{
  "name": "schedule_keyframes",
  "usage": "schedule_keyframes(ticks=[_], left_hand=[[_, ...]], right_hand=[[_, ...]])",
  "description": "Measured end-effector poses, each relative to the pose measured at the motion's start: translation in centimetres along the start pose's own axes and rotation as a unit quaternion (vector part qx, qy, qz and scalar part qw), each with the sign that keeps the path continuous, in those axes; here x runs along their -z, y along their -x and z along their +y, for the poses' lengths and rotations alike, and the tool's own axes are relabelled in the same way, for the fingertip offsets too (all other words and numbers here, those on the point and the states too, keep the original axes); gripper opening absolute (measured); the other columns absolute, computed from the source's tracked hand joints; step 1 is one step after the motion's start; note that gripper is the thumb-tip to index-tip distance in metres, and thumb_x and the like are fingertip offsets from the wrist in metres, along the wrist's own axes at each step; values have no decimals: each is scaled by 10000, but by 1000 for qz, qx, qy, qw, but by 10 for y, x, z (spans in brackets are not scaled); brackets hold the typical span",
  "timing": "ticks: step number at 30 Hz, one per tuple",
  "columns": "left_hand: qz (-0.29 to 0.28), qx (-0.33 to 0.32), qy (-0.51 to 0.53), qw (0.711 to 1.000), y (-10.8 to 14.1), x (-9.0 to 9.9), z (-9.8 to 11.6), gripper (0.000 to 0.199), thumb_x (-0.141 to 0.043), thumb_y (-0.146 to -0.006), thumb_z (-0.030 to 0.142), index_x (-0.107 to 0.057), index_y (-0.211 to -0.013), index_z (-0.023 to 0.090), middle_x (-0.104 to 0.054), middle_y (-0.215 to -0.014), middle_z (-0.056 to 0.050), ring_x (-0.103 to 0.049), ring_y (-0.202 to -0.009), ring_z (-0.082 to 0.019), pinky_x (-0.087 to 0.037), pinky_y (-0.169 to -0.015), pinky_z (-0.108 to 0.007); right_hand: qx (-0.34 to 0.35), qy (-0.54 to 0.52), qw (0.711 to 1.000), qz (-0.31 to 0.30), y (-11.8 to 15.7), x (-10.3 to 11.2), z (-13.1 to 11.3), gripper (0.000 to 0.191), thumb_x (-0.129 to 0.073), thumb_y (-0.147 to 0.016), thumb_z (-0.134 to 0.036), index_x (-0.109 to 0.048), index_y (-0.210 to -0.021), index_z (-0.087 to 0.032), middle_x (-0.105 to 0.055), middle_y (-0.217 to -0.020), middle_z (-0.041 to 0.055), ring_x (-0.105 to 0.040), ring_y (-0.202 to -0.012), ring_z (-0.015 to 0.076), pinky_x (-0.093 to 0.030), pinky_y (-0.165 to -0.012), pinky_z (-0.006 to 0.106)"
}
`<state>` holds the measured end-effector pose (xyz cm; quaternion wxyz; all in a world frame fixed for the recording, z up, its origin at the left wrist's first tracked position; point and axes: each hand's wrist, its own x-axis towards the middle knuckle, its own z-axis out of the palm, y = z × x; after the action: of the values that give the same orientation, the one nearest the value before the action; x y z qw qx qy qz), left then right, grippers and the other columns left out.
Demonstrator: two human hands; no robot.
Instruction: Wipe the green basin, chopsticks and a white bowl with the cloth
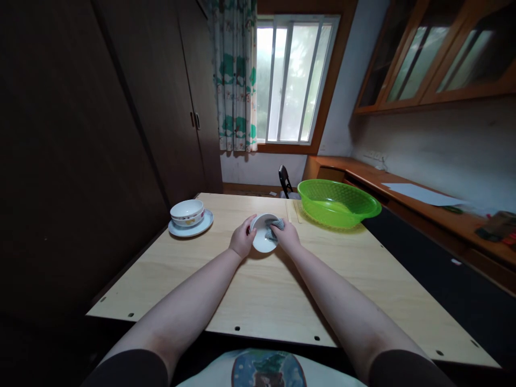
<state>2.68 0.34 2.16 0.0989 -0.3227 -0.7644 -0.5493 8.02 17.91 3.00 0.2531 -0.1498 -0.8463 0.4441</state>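
Observation:
My left hand (243,238) grips the rim of a white ceramic bowl (265,243), tilting it up off the pale wood table (258,290). My right hand (287,237) presses a crumpled grey cloth (274,228) against the inside of the bowl. Its fingers cover part of the bowl's far side. To the left, a white bowl with a patterned band (187,213) sits on a white saucer (190,228), apart from both hands.
A bright green plastic basin (336,203) stands at the table's far right, with pale sticks (293,210) lying next to it. A dark chair back (285,180) rises beyond the far edge. A wooden counter (423,215) holding white paper runs along the right wall.

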Motion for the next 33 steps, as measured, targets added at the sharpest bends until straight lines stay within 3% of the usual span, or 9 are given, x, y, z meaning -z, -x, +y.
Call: schedule_keyframes(ticks=[33], left_hand=[[-7, -28, 11, 1000, 0, 1, 5, 506, -499, -817, 246, -514, -1318, 175, -578, -1326, -78, -542, -1211, -221, -412, -1060, -354]], right_hand=[[1, -1, 1000, -4, 0, -1, 1, 170, -600, -742, -354, -607, -832, -210, -671, -786, 22, -611, -738, 183, -428, -631, 275]])
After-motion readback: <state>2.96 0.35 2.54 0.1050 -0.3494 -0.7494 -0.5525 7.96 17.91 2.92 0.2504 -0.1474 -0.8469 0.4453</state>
